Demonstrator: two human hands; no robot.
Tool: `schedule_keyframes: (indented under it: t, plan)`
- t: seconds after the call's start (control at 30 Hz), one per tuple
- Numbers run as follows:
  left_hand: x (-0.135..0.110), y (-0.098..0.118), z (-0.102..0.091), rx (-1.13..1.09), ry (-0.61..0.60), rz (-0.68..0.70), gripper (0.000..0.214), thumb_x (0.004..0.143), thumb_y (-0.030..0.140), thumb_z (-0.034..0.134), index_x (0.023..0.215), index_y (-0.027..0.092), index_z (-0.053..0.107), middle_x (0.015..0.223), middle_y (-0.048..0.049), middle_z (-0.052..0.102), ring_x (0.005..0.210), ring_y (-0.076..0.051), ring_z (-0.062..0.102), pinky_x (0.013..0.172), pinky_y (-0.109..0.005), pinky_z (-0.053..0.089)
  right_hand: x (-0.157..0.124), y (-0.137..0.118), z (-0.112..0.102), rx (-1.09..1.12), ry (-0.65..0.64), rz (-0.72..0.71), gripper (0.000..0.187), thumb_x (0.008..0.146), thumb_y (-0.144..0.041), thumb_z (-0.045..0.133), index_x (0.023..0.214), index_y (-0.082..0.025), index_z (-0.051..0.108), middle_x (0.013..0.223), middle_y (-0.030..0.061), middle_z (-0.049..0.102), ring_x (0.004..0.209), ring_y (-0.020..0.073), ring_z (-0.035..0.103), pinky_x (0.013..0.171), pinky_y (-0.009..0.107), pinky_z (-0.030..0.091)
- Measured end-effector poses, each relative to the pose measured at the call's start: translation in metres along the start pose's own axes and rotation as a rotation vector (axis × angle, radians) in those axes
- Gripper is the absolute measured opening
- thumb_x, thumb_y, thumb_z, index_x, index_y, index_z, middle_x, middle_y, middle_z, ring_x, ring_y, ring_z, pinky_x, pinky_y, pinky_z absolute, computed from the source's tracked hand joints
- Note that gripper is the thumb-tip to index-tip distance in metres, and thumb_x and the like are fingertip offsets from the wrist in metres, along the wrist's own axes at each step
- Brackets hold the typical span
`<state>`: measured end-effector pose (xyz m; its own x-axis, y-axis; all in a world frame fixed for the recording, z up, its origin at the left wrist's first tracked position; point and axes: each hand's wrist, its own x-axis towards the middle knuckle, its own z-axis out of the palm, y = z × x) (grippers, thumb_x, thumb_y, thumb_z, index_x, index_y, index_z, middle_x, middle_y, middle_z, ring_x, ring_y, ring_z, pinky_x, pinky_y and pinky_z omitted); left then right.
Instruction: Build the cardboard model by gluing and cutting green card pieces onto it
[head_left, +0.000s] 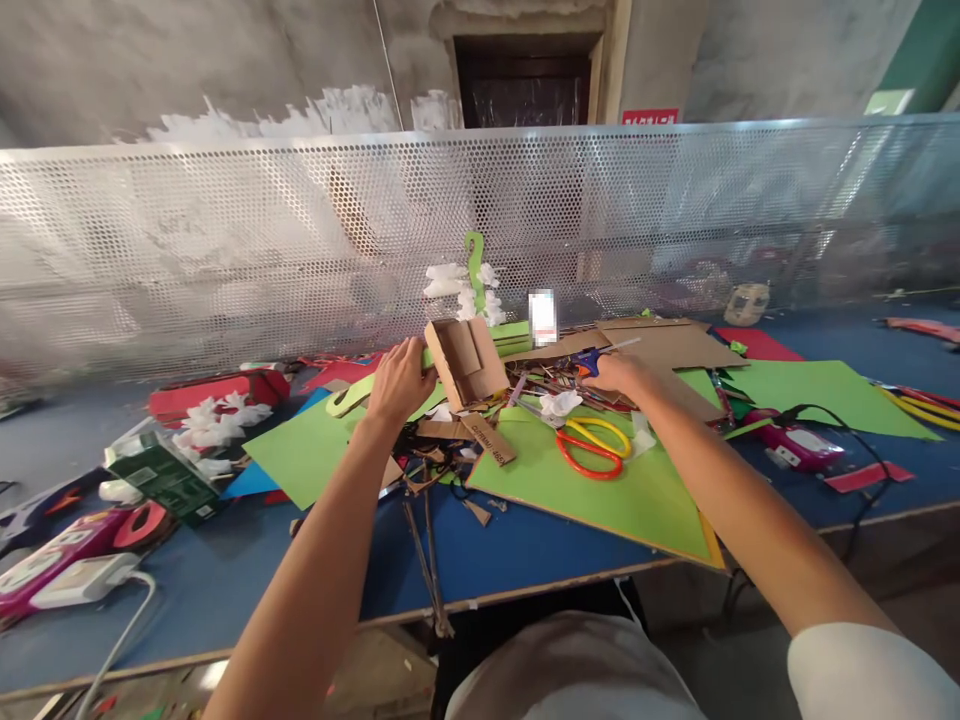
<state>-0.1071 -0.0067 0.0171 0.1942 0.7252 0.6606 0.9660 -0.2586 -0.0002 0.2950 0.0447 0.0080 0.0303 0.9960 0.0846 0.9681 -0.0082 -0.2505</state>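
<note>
Head cam, near edge: the blue table (525, 550)'s front lip runs across the lower part of the frame, with the person's torso right up near it at bottom centre.
Far edge: a perforated metal panel (262, 250) stands along the back, so reach stops there.
Wiggle room: tight around the hands, scraps everywhere; more blue top shows between the forearms at lower centre and out at far left.
Left hand: the left hand (401, 380), just left of centre, has fingers and thumb closed around a green strip (514, 340).
Right hand: the right hand (615, 375), right of centre, is wrapped on a blue glue gun (589, 362) with an orange trigger area and a pale stick poking out to the right.
Box: small open cardboard box (489, 375), dead centre, plain brown, tilted, hollow side facing the camera, just beside the left hand. Can't tell if it's stuck to the strip.
Behind it: an upright green curl (475, 265) flanked by white tufts (444, 280).
Tabletop clutter: orange-and-yellow scissors (598, 452) on a green sheet (600, 500) right of centre; dark green carton (165, 475) and purple-and-white power strip (64, 555) at lower left.
Room: rough grey wall (225, 60) up top, dark doorway (525, 85) at upper centre, red sign (649, 117) beside it.
</note>
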Motion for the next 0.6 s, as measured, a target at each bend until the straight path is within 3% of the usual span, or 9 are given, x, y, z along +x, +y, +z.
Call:
schedule_keyframes:
  t: [0.07,0.13,0.23,0.33,0.47,0.6]
  plan:
    - [0.0,0.003,0.0,-0.016,-0.007,0.005,0.023,0.087,0.022,0.053,0.11,0.019,0.055,0.107,-0.0181,0.069,0.111,-0.038,0.066,0.094,-0.047,0.05,-0.004,0.006,0.011,0.069,0.026,0.02,0.035,0.084,-0.04,0.08,0.103,-0.011,0.078,0.109,0.0269,0.078,0.111,0.0379,0.074,0.087,0.037,0.054]
    - [-0.001,0.005,0.001,-0.028,-0.013,0.005,0.025,0.087,0.022,0.054,0.111,0.019,0.056,0.107,-0.0179,0.069,0.113,-0.037,0.066,0.096,-0.047,0.05,-0.005,0.011,0.015,0.178,0.03,0.027,0.027,0.088,-0.035,0.075,0.101,-0.011,0.076,0.102,0.0256,0.079,0.099,0.0354,0.077,0.08,0.035,0.054]
    - [-0.001,0.006,0.003,-0.023,-0.023,0.013,0.026,0.088,0.023,0.053,0.113,0.019,0.056,0.105,-0.017,0.07,0.11,-0.036,0.066,0.096,-0.047,0.05,-0.004,0.015,0.013,0.412,0.03,0.014,0.02,0.091,-0.027,0.068,0.105,-0.014,0.068,0.079,0.0144,0.077,0.07,0.0261,0.073,0.064,0.031,0.052]
    - [0.0,0.007,0.003,-0.006,-0.019,0.029,0.026,0.087,0.022,0.054,0.113,0.019,0.056,0.103,-0.0162,0.071,0.106,-0.036,0.067,0.094,-0.047,0.051,-0.005,0.011,0.009,0.694,0.036,-0.026,0.027,0.088,-0.022,0.067,0.111,-0.021,0.054,0.071,0.0025,0.07,0.055,0.0169,0.062,0.053,0.025,0.048]
    - [0.0,0.009,0.002,-0.002,-0.014,0.043,0.026,0.086,0.021,0.054,0.111,0.019,0.056,0.101,-0.0162,0.071,0.104,-0.037,0.067,0.093,-0.048,0.051,-0.01,0.0,0.002,1.027,0.038,-0.127,0.028,0.085,-0.031,0.069,0.095,-0.026,0.043,0.07,-0.0032,0.061,0.051,0.0116,0.051,0.047,0.021,0.042]
    - [0.001,0.012,-0.001,-0.003,-0.029,0.057,0.025,0.085,0.021,0.053,0.11,0.019,0.055,0.101,-0.0164,0.07,0.104,-0.037,0.067,0.095,-0.048,0.051,-0.022,-0.01,-0.004,1.237,0.053,-0.232,0.027,0.094,-0.045,0.056,0.087,-0.026,0.038,0.068,-0.0049,0.048,0.052,0.0119,0.045,0.045,0.022,0.036]
